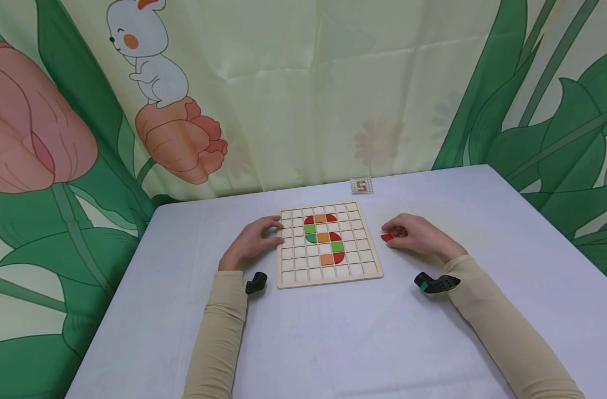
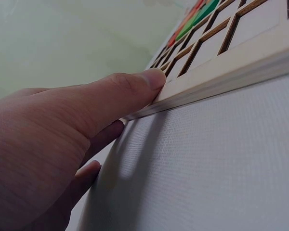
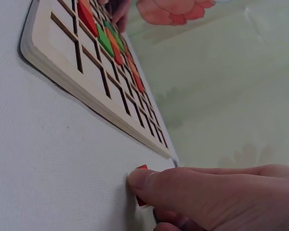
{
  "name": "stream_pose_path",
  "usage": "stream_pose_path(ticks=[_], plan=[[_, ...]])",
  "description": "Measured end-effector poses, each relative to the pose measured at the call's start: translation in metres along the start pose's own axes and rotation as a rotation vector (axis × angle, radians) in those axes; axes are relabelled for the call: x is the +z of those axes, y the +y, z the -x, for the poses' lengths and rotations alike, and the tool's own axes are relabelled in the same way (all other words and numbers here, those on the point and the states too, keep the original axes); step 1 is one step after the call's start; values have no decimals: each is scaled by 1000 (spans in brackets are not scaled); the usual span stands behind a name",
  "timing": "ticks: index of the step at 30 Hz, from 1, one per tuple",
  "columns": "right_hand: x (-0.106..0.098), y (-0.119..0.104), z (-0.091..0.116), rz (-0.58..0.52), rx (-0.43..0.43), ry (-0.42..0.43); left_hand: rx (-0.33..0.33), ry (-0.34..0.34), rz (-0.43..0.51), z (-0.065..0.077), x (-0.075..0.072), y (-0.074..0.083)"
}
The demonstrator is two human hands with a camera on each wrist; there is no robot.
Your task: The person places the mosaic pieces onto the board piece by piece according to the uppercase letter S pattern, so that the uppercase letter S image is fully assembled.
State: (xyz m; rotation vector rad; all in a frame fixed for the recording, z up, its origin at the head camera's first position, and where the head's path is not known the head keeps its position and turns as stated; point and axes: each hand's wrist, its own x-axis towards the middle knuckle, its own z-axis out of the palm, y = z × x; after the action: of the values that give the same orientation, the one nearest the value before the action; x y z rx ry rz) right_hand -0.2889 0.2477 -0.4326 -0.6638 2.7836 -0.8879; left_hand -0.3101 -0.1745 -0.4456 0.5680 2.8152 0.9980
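A light wooden grid board [image 1: 294, 249] lies on the table, its coloured tiles set in an S shape. Red quarter-round tiles, orange squares, green squares [image 1: 336, 246] and a teal rounded tile [image 1: 310, 238] fill some of its cells. At the left edge, my left hand [image 1: 250, 238] steadies the board; the left wrist view shows the thumb [image 2: 139, 85] resting on the frame. To the right of the board, my right hand [image 1: 415, 235] pinches a small red tile [image 3: 142, 198] between thumb and fingers, close over the cloth. The fingers partly hide the tile.
A small card [image 1: 361, 185] printed with a similar coloured pattern lies behind the board near the table's far edge. White cloth covers the table [image 1: 333, 343]. Behind it hangs a curtain [image 1: 283, 111] printed with flowers and a rabbit. A black device [image 1: 435, 283] sits at each wrist.
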Motion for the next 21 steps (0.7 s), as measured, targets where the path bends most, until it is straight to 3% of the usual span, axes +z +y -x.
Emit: stream_pose_path(ticks=[21], plan=[[4, -3, 0, -15, 25, 36, 11, 1, 0, -1, -1, -2]])
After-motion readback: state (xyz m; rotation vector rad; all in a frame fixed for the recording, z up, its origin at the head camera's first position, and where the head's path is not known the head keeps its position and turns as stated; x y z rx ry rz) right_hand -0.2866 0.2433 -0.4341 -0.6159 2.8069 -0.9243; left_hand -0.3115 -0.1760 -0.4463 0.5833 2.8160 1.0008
